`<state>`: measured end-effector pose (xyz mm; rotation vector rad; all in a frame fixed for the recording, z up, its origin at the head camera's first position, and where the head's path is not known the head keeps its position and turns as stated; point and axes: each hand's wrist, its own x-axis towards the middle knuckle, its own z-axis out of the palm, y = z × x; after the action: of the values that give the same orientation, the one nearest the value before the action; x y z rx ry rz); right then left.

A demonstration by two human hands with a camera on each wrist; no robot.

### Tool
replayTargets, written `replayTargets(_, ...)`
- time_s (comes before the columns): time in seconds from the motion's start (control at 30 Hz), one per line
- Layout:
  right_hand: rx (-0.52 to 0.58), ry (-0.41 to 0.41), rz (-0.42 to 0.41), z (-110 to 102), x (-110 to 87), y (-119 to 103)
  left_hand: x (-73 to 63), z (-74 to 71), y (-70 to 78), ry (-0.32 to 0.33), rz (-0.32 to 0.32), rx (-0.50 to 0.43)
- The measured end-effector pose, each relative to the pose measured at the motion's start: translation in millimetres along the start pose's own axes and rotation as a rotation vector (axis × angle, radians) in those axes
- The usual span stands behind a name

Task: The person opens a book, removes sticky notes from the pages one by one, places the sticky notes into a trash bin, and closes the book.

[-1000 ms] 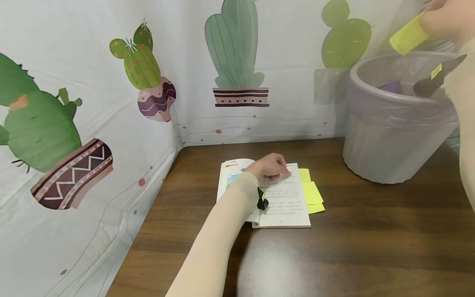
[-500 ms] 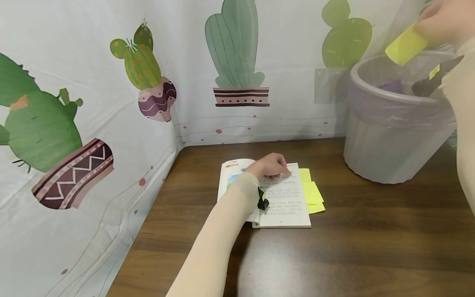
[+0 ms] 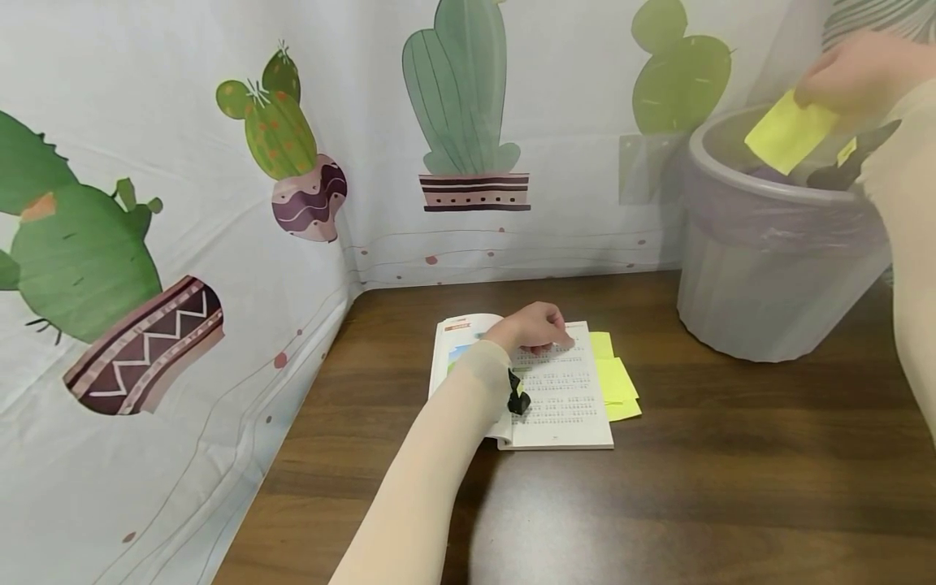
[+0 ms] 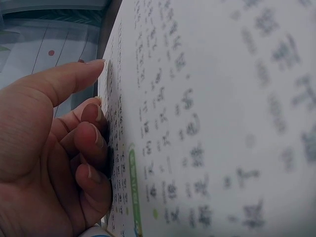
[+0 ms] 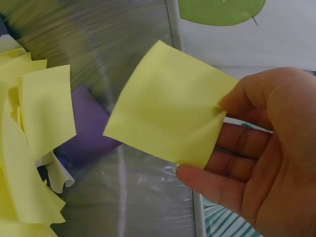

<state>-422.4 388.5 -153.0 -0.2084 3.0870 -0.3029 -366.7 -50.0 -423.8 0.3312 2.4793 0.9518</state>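
A yellow sticky note (image 5: 163, 106) is pinched between the thumb and fingers of my right hand (image 5: 276, 143). In the head view my right hand (image 3: 863, 73) is over the trash bin (image 3: 782, 284), at the upper right. My left hand (image 3: 532, 327) rests on the right page of an open book (image 3: 559, 406). The left wrist view shows that hand (image 4: 54, 143) with loosely curled fingers, their tips at the printed page (image 4: 163, 108). More yellow sticky notes (image 3: 617, 382) stick out from under the book's right edge.
The bin, lined with a clear bag, holds several yellow notes (image 5: 47, 108) and a purple piece (image 5: 86, 128). It stands at the table's back right. Behind the wooden table (image 3: 702, 487) hangs a white cloth (image 3: 585, 97) printed with cacti.
My right hand has moved left and down with the sticky note, which now overlaps the bin's opening. My left hand and the book have stayed put.
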Motion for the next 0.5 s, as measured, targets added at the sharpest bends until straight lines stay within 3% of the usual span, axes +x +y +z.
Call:
replayTargets(0.23,0.042,-0.089,-0.003,0.3,3.8,3.2,0.8,-1.0,0.3,-0.002,-0.005,0.005)
replayTargets(0.5,-0.028,-0.178,-0.041,2.0,7.2,7.7,1.4,-0.9,0.3,0.001,-0.014,0.006)
